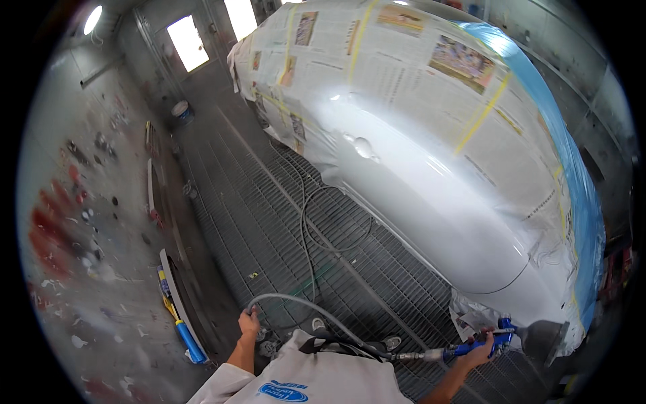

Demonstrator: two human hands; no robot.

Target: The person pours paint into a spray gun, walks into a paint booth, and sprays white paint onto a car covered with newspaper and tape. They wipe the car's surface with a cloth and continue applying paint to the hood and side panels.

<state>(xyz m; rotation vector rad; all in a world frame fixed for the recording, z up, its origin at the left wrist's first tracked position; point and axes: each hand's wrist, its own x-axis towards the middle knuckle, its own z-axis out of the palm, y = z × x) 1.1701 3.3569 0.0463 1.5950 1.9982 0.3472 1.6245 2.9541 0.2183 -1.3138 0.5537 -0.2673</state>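
Note:
My right hand (479,353) is wrapped round the handle of a blue spray gun (503,332) at the lower right. A dark grey cup (542,341) is fitted to the gun, beside the car's lower end. Away to the left, my left hand (249,322) grips a grey air hose (296,297), which arcs across in front of me to the gun's metal coupling (418,355). Beyond the gun stretches a glossy white car panel (431,202) with a door handle recess (363,147). Taped newspaper (404,60) covers the bodywork around it.
Blue plastic film (572,135) lines the car's far side. Hose loops (306,222) lie on the grated floor (235,222). Along the paint-spattered left wall (87,222) stand long trim strips (178,296) and a blue-handled tool (190,342). A bucket (180,111) sits farther back.

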